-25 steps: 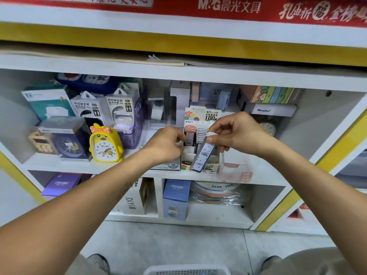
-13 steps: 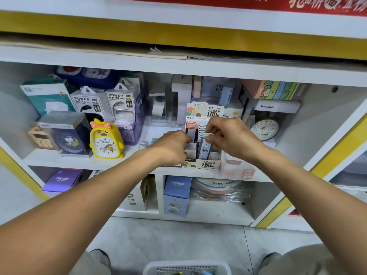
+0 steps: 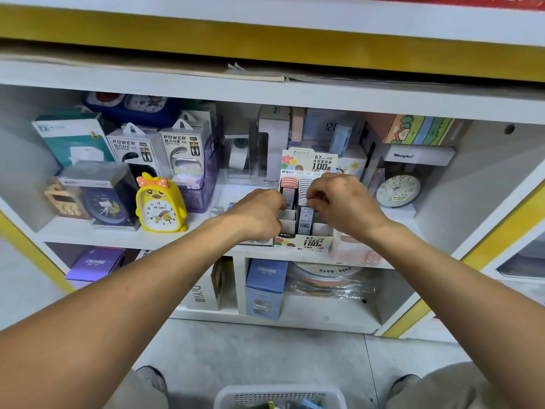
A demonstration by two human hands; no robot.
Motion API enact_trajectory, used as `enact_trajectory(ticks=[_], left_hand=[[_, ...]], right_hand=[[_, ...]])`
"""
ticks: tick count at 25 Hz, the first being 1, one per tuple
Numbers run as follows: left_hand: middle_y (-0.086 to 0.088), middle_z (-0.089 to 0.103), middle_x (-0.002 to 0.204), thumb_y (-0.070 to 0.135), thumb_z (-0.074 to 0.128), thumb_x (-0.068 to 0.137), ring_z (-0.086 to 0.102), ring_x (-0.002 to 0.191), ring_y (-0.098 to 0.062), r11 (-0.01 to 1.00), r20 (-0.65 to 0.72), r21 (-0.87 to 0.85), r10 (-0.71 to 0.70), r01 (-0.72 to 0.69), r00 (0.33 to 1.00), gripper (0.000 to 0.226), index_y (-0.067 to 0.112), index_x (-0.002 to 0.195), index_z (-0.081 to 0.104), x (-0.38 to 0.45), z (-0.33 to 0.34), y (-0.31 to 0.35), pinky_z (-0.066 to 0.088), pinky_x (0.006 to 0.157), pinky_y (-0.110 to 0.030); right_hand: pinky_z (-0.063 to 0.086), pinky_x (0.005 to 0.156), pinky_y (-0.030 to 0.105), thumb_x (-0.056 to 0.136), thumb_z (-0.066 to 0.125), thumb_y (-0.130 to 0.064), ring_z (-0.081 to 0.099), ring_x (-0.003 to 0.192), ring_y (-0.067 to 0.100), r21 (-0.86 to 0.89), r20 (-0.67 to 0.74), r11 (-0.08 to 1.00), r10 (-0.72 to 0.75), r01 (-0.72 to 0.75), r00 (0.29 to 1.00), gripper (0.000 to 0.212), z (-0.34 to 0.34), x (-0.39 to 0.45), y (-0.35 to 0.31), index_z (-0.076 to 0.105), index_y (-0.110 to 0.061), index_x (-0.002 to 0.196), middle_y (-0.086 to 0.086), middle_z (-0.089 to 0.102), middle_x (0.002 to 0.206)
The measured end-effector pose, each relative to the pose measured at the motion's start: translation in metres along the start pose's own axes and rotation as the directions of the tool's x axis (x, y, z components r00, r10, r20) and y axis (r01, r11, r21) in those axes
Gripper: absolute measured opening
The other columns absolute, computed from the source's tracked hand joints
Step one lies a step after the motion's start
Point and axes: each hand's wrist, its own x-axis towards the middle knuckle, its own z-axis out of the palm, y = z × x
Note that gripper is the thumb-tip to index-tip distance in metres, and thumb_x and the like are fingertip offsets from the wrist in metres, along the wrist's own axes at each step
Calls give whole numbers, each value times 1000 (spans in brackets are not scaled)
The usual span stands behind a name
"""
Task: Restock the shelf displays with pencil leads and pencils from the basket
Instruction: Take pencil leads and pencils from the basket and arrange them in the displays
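A cardboard display box of pencil leads [image 3: 303, 242], with a "0.7 HB 100" header card, stands on the middle shelf [image 3: 118, 239]. Rows of pink-capped and white-capped lead cases fill its back slots. One pale blue lead case [image 3: 305, 219] stands upright in a middle slot. My right hand [image 3: 343, 203] pinches its top. My left hand [image 3: 258, 215] is curled against the box's left side and holds it steady. The white basket [image 3: 280, 397] sits on the floor at the bottom edge, between my feet, with a few items showing in it.
A yellow duck clock [image 3: 160, 205] and power bank packs [image 3: 182, 149] stand left of the display box. A round clock [image 3: 398, 190] sits to its right. Blue and purple CRUHRE boxes [image 3: 265, 287] fill the shelf below. An upper shelf board [image 3: 265, 93] overhangs.
My right hand has brought the lead case from tilted in front of the display box down into a slot, where it stands upright. My left hand stayed at the box. More of the basket shows.
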Motion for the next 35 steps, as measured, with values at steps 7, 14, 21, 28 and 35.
enact_trajectory(ticks=[7, 14, 21, 28, 35], left_hand=[[1, 61, 118, 11, 59, 88, 57, 106, -18, 997, -77, -67, 35, -40, 996, 36, 21, 123, 65, -6, -5, 3, 48, 86, -27], [-1, 70, 91, 10, 62, 79, 64, 88, -19, 987, 60, -87, 139, -133, 989, 21, 14, 97, 71, -47, 28, 4, 52, 73, -28], [-19, 68, 101, 4, 56, 83, 55, 83, -26, 983, 533, 112, 65, -146, 844, 21, -4, 98, 68, -100, 171, -23, 48, 74, -32], [-15, 48, 74, 3, 58, 88, 51, 70, -27, 979, 779, 142, -20, -146, 627, 16, 3, 75, 49, -150, 312, -47, 36, 58, -31], [-22, 42, 135, 5, 61, 85, 52, 118, -35, 993, 738, 114, -93, 13, 669, 56, -6, 135, 39, -145, 365, -74, 45, 78, -35]], right_hand=[[53, 77, 41, 91, 65, -16, 60, 85, 23, -10, -35, 1000, 15, -15, 999, 8, -9, -7, -3, 72, -15, 90, 0, 68, 91], [50, 72, 32, 86, 61, -18, 64, 80, 19, 75, 189, 997, -35, 21, 981, 15, 11, -63, -35, 75, -22, 91, -1, 74, 86], [59, 70, 29, 89, 56, -9, 74, 77, 21, -62, 838, 973, 172, -224, 518, 24, 144, -183, -23, 73, -9, 105, 9, 76, 91], [51, 79, 36, 89, 57, -7, 62, 102, 33, -111, 865, 939, 252, -326, 434, 23, 264, -302, 3, 61, -9, 112, 15, 61, 115], [40, 109, 42, 83, 60, -6, 41, 133, 32, -131, 740, 873, 401, -469, 540, 66, 309, -324, 17, 38, -10, 146, 11, 37, 147]])
